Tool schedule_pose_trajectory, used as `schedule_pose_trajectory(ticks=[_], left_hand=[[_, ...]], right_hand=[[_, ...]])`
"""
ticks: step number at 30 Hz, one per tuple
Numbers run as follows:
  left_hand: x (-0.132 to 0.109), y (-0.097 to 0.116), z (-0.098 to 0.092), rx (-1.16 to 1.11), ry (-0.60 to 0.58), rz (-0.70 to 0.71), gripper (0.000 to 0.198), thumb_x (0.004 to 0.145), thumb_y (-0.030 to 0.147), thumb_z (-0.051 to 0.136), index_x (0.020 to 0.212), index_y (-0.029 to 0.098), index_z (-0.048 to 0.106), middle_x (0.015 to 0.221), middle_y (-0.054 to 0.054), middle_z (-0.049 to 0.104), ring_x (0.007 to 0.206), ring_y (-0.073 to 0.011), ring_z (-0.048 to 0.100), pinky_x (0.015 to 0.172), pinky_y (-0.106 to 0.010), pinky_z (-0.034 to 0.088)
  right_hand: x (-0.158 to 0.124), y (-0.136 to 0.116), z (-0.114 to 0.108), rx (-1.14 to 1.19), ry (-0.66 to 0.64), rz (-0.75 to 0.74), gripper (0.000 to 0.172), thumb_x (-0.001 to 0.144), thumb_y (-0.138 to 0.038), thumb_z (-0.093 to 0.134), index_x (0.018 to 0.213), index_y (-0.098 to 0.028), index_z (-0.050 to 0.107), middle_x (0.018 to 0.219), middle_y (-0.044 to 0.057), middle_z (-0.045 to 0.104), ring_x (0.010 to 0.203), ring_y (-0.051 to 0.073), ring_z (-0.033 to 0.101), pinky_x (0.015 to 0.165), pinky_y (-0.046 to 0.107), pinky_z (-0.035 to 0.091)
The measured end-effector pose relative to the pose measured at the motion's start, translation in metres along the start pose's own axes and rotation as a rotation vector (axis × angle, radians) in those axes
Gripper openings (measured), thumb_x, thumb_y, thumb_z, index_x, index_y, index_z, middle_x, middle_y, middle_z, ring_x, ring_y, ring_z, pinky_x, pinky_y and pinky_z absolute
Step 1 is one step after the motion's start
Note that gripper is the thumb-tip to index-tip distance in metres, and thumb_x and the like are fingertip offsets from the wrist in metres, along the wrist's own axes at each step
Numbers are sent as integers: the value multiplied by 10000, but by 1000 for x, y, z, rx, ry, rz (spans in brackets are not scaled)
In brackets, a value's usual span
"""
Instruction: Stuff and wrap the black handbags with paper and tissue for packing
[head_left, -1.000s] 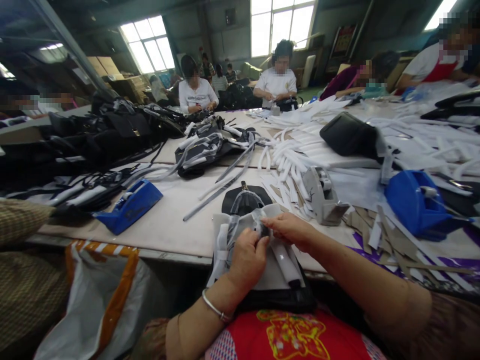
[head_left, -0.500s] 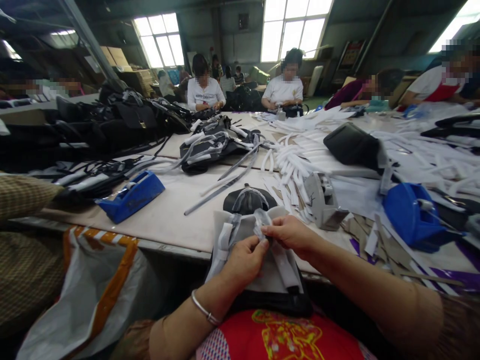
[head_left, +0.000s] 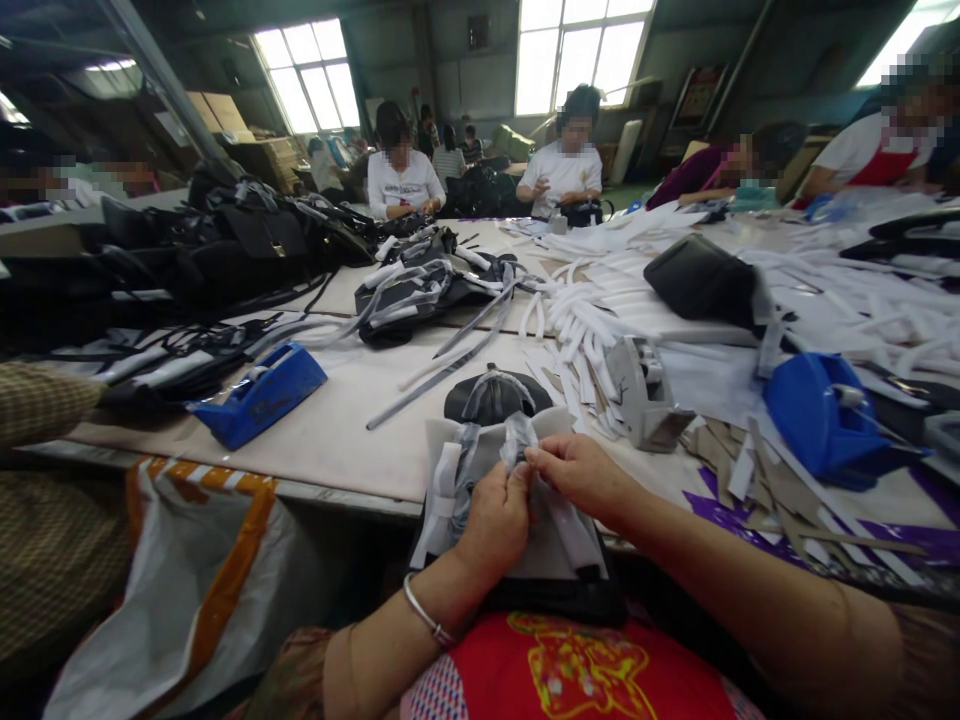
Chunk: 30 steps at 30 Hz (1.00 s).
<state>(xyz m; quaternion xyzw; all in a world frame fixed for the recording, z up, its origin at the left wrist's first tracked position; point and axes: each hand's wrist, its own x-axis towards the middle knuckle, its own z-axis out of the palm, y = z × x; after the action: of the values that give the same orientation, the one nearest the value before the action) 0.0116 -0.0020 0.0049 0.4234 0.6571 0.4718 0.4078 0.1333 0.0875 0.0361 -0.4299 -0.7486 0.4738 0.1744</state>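
A black bag (head_left: 555, 598) lies at the table's front edge, against the red apron, with pale sheeting and white padded strips over it. My left hand (head_left: 495, 515) is closed on a clear-wrapped strap (head_left: 517, 432) at the bag's upper middle. Close beside it, my right hand (head_left: 574, 470) pinches the same strap from the right. The fingertips of both hands nearly meet. Another wrapped strap (head_left: 466, 445) runs down the left side, next to a white foam piece (head_left: 445, 485).
Blue tape dispensers stand left (head_left: 259, 395) and right (head_left: 821, 420), with a grey dispenser (head_left: 641, 390) between. White foam strips (head_left: 577, 320) and black bags (head_left: 405, 300) cover the table beyond. A white sack (head_left: 187, 560) hangs lower left. Several people work around.
My left hand has shifted slightly and turned more upright, its fingers still at the strap. The wrapped strap is bent differently. The view has moved a little.
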Motion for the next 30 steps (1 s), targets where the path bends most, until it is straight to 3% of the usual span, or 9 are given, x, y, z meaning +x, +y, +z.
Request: schedule_pose_trajectory(ticks=[3, 6, 9, 14, 18, 20, 25, 28, 30], left_hand=[[0, 0, -4, 1, -24, -27, 349, 961, 467, 411, 747, 218, 529, 540, 9, 551, 489, -157, 516, 533, -294, 388], [0, 0, -5, 22, -80, -25, 337, 959, 457, 412, 747, 218, 518, 577, 7, 558, 487, -153, 530, 522, -289, 383], [-1, 0, -4, 87, -124, 19, 345, 966, 442, 391, 745, 212, 519, 586, 10, 546, 486, -145, 530, 522, -282, 385], [-1, 0, -6, 96, -139, 21, 326, 957, 437, 425, 740, 212, 514, 546, 30, 518, 465, -135, 508, 513, -271, 373], [3, -12, -9, 73, -89, 1, 337, 958, 458, 426, 761, 211, 543, 560, 9, 565, 486, -145, 524, 527, -281, 382], [6, -18, -9, 55, -63, -22, 366, 956, 490, 424, 758, 210, 550, 551, 4, 573, 495, -149, 525, 536, -285, 386], [7, -18, -5, 50, -60, -64, 383, 936, 526, 450, 749, 206, 548, 550, 9, 582, 499, -146, 522, 538, -279, 386], [5, -15, -5, 54, -52, -60, 365, 939, 504, 450, 741, 210, 538, 559, 8, 588, 503, -146, 523, 544, -280, 386], [3, -15, -6, 52, -44, -48, 360, 948, 496, 436, 746, 213, 530, 558, 10, 583, 501, -146, 518, 548, -282, 385]], right_hand=[[-2, 3, -21, -430, 107, -315, 252, 892, -273, 497, 979, -174, 712, 861, 69, 689, 761, 186, 598, 673, 284, 424], [1, 1, -29, -764, 9, -553, 485, 874, -130, 486, 1335, -249, 575, 1034, 93, 663, 830, 188, 590, 683, 275, 396], [8, -5, -23, -970, -140, -618, 379, 888, -126, 496, 1199, -269, 660, 923, 79, 626, 712, 161, 541, 593, 267, 308], [16, -1, -16, -954, -173, -654, 234, 910, -158, 491, 1002, -206, 700, 894, 80, 622, 704, 168, 535, 594, 286, 315], [3, 16, -25, -687, 34, -539, 369, 927, -201, 485, 1279, -196, 595, 1013, 101, 668, 818, 193, 606, 712, 292, 418], [-11, 24, -28, -604, 123, -370, 343, 934, -287, 510, 1236, -163, 612, 975, 105, 698, 843, 212, 635, 755, 304, 440], [-42, 37, -11, -635, -17, -42, 361, 840, -421, 628, 1062, -139, 667, 835, 100, 709, 762, 250, 649, 673, 318, 430], [-50, 41, 1, -431, -44, 36, 442, 784, -379, 660, 1149, -130, 635, 792, 58, 686, 717, 215, 620, 633, 292, 415], [-53, 41, 0, -228, -91, 122, 354, 757, -378, 656, 1018, -138, 670, 678, 14, 629, 626, 175, 565, 558, 266, 375]])
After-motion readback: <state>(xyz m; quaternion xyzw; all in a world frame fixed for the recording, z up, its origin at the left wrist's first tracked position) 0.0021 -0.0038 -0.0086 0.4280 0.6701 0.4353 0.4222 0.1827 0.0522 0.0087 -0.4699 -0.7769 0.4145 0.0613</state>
